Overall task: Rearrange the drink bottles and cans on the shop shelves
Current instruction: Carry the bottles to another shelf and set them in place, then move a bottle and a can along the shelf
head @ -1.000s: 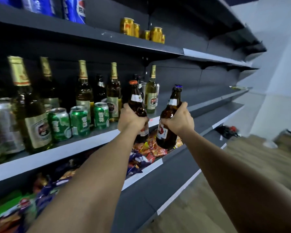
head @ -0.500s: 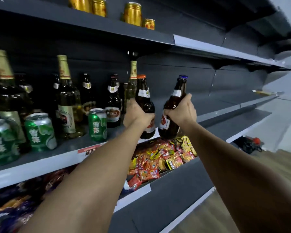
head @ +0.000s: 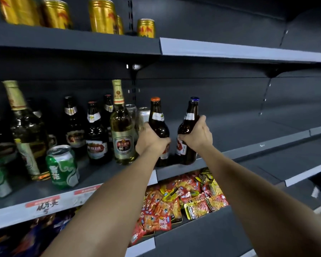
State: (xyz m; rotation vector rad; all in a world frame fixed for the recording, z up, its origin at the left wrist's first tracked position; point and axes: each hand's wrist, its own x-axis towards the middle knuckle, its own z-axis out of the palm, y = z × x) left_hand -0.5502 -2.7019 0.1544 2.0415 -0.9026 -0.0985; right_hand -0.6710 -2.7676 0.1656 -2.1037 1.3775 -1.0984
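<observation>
My left hand [head: 150,140] grips a brown bottle with an orange cap [head: 158,119] around its body. My right hand [head: 197,135] grips a second brown bottle with a blue cap [head: 190,115], tilted slightly left. Both bottles are at the middle shelf [head: 248,149], with their bases at or just above its front part, right of the row of standing bottles. A tall gold-foil bottle [head: 121,130] stands just left of my left hand.
Dark bottles [head: 95,134], green cans [head: 62,166] and silver cans [head: 144,113] fill the shelf's left part. Gold cans [head: 102,15] line the top shelf. Snack packets [head: 183,201] lie on the shelf below. The middle shelf's right stretch is bare.
Both hands have carried the bottles forward and down onto the middle shelf beside the gold-foil bottle. The view has moved closer to the shelves.
</observation>
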